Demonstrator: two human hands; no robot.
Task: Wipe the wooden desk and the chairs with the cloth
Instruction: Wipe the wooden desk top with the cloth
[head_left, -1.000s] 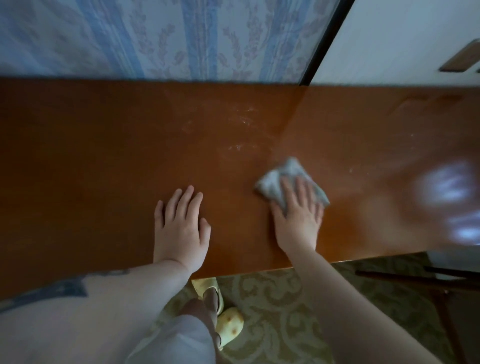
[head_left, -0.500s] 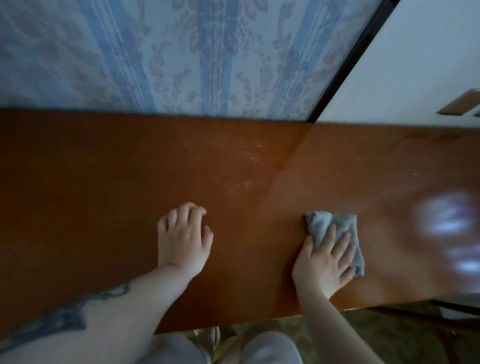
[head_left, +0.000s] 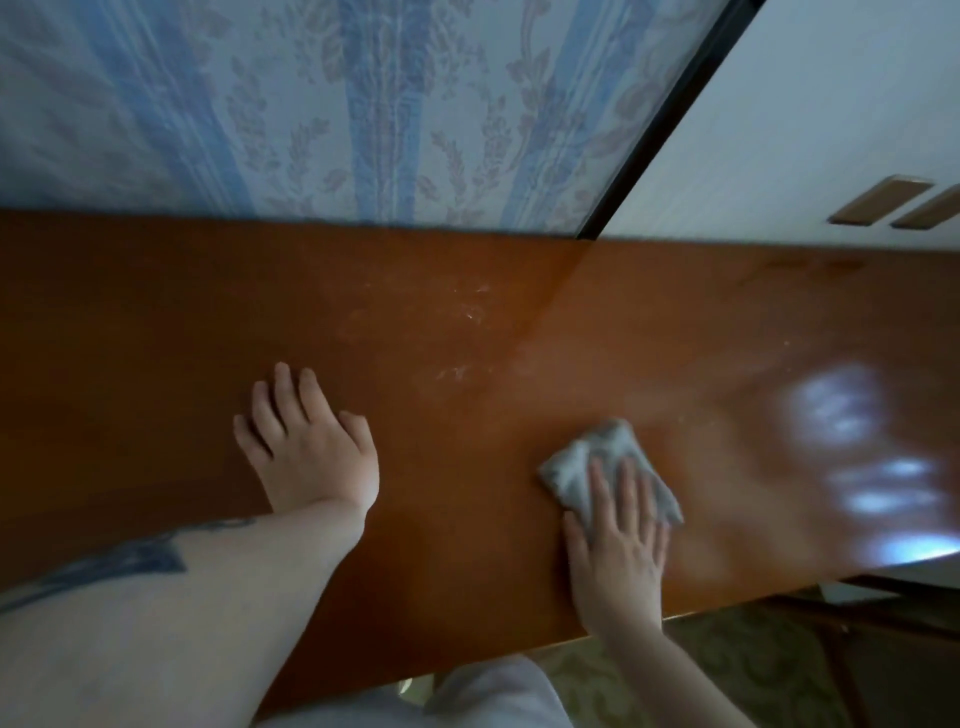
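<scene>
- Although I look over every surface from where I stand, no brand, label or writing can be read anywhere.
- The right hand (head_left: 615, 545) lies flat on the grey cloth (head_left: 597, 467), its fingers (head_left: 631, 488) straight and slightly spread, pressing the cloth down onto the counter (head_left: 156, 338) rather than curling round it.
- The cloth is crumpled into a small pad, near the counter's front edge and right of centre; its far half sticks out beyond the fingertips.
- The left hand (head_left: 311, 447) rests palm down on the bare wood, well apart from the cloth, fingers relaxed and close together, holding nothing.
- A dark tattoo (head_left: 119, 564) shows on the left forearm.
- Faint whitish smears (head_left: 467, 312) mark the wood between the two hands and the wall.
- A bright patch of reflected light (head_left: 852, 457) sits on the counter's right part.
- Behind the counter runs blue-striped floral wallpaper (head_left: 363, 104), and to its right a white cabinet door (head_left: 831, 104) with two wooden handles (head_left: 878, 205).
- Below the front edge, patterned carpet (head_left: 753, 660) is visible.
</scene>
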